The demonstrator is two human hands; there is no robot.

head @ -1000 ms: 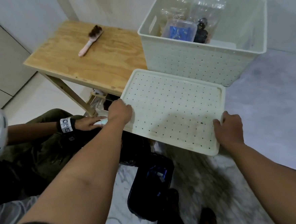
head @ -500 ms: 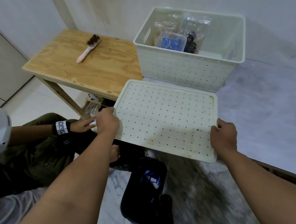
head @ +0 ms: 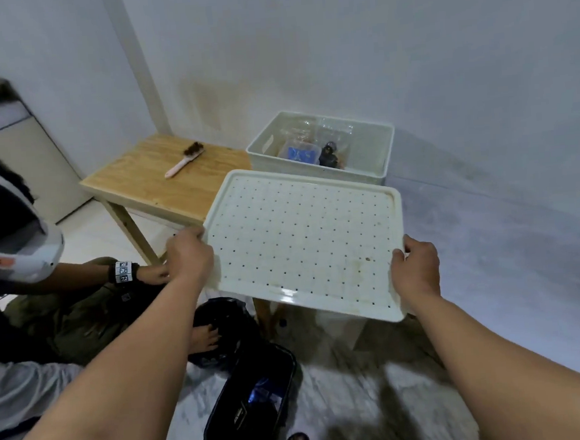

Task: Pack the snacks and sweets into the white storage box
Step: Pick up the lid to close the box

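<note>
Head view. Both hands hold a flat white perforated plastic lid [head: 300, 243] in the air, roughly level, in front of the box. Left hand [head: 190, 256] grips the lid's left edge, fingers curled under the rim. Right hand [head: 417, 266] grips the right edge near the front corner, thumb on top of the rim.

White rectangular plastic storage box [head: 321, 149] with perforated walls stands open behind the lid, partly on the far right end of the light plywood desk [head: 148, 181]. The lid's far edge overlaps the box's front wall in this view; whether they touch cannot be told. Inside the box: clear plastic snack packets [head: 335, 129], a clear tub with blue contents [head: 297, 152] and a dark item [head: 328, 153] just beside it.

On the desk, well left of the box, lies a small brush with pink handle and dark bristles [head: 184, 158].

Below the lid, on the marbled floor [head: 346, 405], sits a black open container [head: 256, 401] with something blue inside. A second person crouches at left; their hand with a black-and-white tagged wristband [head: 124, 272] reaches in just behind the left hand.
</note>
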